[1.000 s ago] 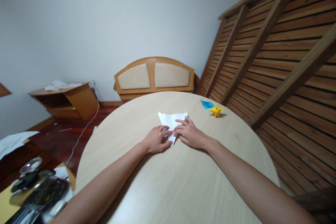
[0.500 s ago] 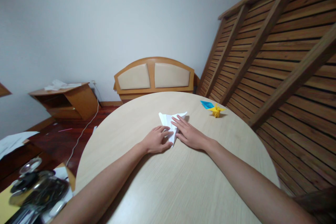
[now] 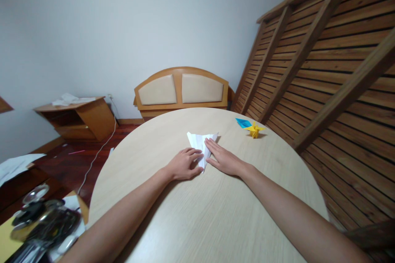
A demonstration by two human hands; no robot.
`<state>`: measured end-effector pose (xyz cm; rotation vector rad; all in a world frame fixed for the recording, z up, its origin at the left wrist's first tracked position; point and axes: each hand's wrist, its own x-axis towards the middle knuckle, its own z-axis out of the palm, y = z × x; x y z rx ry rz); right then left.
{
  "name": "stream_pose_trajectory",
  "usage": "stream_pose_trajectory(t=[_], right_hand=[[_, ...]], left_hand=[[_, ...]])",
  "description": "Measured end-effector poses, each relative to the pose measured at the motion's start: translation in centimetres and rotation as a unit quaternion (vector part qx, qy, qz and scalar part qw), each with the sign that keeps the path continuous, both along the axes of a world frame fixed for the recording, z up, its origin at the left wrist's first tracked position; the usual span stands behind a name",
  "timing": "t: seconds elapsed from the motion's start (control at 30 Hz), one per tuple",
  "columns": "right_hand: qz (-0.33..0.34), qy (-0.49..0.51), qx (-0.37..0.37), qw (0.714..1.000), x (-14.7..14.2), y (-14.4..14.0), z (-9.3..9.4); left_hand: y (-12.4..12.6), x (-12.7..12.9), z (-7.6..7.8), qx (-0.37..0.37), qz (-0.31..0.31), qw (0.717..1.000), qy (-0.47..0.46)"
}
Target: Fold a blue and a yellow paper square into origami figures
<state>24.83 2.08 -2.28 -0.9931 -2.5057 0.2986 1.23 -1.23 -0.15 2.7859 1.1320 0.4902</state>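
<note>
A sheet of white folded paper lies on the round table, wide at its far end and narrowing to a point towards me. On its left side rests my left hand, fingers spread, with fingertips touching the paper near its lower half. My right hand lies across the right edge, its fingers stretched out flat on the paper and the thumb held apart. The hands cover part of both sides of the paper.
The round wooden table carries a yellow origami figure and a blue folded paper at the far right. A slatted wooden panel leans along the right. Cluttered items sit at the lower left.
My right hand has shifted slightly to the right and its fingers now lie closer together. The paper's right flap looks pressed flatter. My left hand has stayed in place.
</note>
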Motion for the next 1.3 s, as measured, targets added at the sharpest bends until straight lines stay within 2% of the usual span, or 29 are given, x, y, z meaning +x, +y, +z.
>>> stream_pose_trajectory(t=[0.37,0.57,0.9,1.3], right_hand=[[-0.009,-0.05,-0.02,0.999,0.2,-0.3,0.4],[-0.009,-0.064,-0.041,0.997,0.2,-0.5,0.6],[-0.025,-0.062,-0.075,0.995,0.0,-1.0,1.2],[-0.011,-0.052,-0.049,0.997,0.1,-1.0,1.3]], left_hand=[[-0.1,0.2,0.4,-0.013,-0.03,0.999,-0.005],[0.0,0.1,0.2,0.004,-0.048,0.999,0.01],[-0.1,0.0,-0.2,0.015,-0.024,1.0,0.002],[-0.2,0.0,-0.1,0.02,-0.009,0.999,0.023]])
